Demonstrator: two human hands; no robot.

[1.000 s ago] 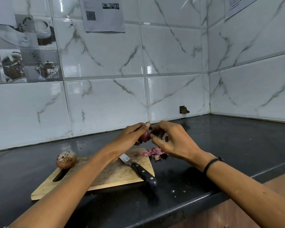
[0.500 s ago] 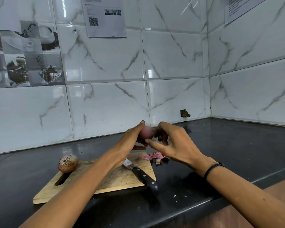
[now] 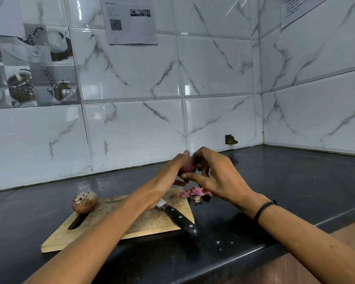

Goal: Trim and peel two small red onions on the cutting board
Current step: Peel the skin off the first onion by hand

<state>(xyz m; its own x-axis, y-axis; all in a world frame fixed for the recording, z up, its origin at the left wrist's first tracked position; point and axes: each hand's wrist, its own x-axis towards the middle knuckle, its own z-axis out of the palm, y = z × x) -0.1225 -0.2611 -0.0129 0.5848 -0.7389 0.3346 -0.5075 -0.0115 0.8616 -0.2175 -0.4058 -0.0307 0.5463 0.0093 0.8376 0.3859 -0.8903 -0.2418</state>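
Observation:
A small red onion (image 3: 188, 167) is held in the air between both hands, above the far right corner of the wooden cutting board (image 3: 148, 220). My left hand (image 3: 172, 171) grips it from the left, and my right hand (image 3: 215, 177) has its fingers curled round it from the right, hiding most of it. A second onion (image 3: 84, 201), still in its brown skin, sits at the board's far left corner. A black-handled knife (image 3: 177, 216) lies on the board's right side, blade partly under my left forearm.
Pink onion peels (image 3: 194, 193) lie on the black countertop (image 3: 285, 181) just beyond the board's right corner. Tiled walls close the counter at the back and right. The counter's front edge runs diagonally at lower right.
Both hands have risen slightly with the onion and my right hand's fingers have closed further over it. The board, knife and second onion have stayed put.

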